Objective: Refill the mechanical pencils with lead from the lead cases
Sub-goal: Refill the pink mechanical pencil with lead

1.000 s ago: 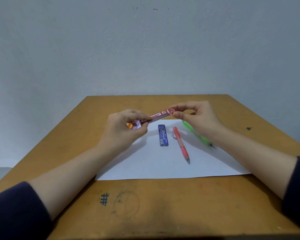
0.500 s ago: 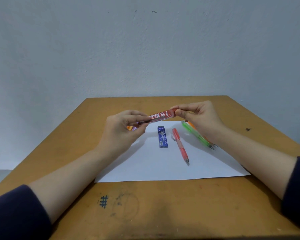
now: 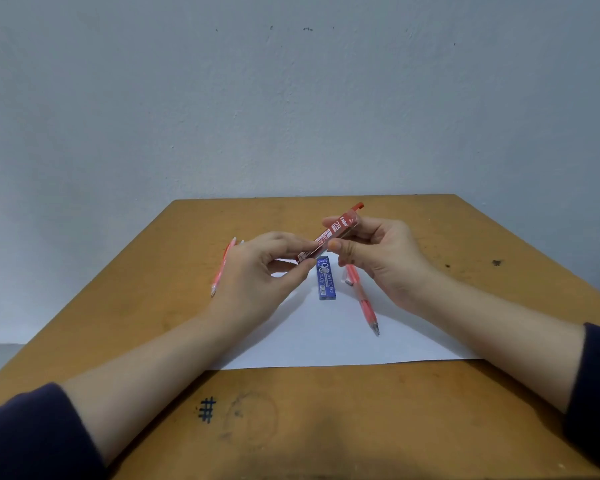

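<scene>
head view: a person's two hands hold one lead case in the air above the middle of a wooden table.
red lead case [image 3: 328, 237]: slim and clear red with a white label printed "2b". it is tilted, with its lower end toward the left edge and its upper end toward the far right corner. a small red cap [image 3: 358, 206] sticks out at the upper end.
left hand [image 3: 257, 271]: pinches the lower end of the case between thumb and fingertips, the fingers curled.
right hand [image 3: 385, 258]: grips the upper half, thumb on the near face and fingers curled behind.
blue lead case [image 3: 327, 278]: lies flat on the paper right under the held case, with its long side pointing at the far edge. it is printed "pencil lead".
red pencil [image 3: 362, 303]: lies on the paper just right of the blue case, apart from it, with its tip toward the near edge. its top end is hidden under the right hand.
pink pencil [image 3: 222, 268]: shows past the left hand toward the left edge, off the paper and partly hidden. cannot tell whether it lies on the table or the hand holds it.
paper [image 3: 326, 348]: a white sheet in the middle of the table. both forearms cross its near corners.
table [image 3: 361, 427]: worn brown wood, with an inked hash mark [image 3: 207, 409] and a faint drawn circle [image 3: 253, 417] by the near edge.
sleeves: dark blue, at the near left and near right corners.
wall [image 3: 291, 98]: pale grey, behind the far edge.
</scene>
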